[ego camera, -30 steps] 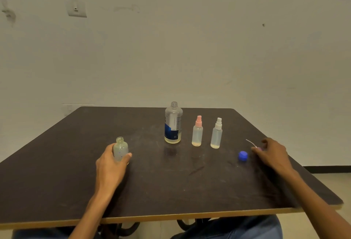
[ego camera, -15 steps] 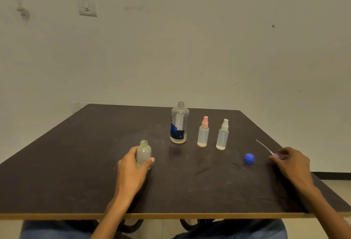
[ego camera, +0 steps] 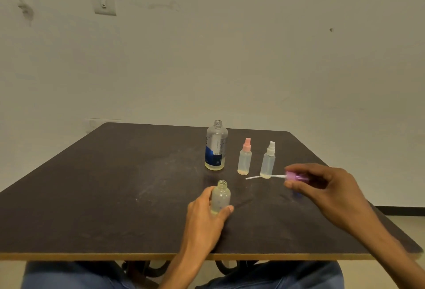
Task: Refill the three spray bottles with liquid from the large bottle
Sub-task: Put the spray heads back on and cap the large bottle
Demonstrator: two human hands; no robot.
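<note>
My left hand grips a small open spray bottle standing upright on the dark table. My right hand pinches a purple spray cap above the table; its thin white tube points left toward the open bottle. The large clear bottle with a blue label stands uncapped behind, with a little yellowish liquid at its bottom. Right of it stand a pink-capped spray bottle and a white-capped spray bottle, both closed.
The table's near edge runs across the bottom, with my legs below it. A plain wall rises behind the table. A blurred blue shape under my right hand cannot be made out.
My left hand slid the open bottle rightward toward the table's middle. My right hand lifted the purple cap off the table and carried it left, covering the blue cap.
</note>
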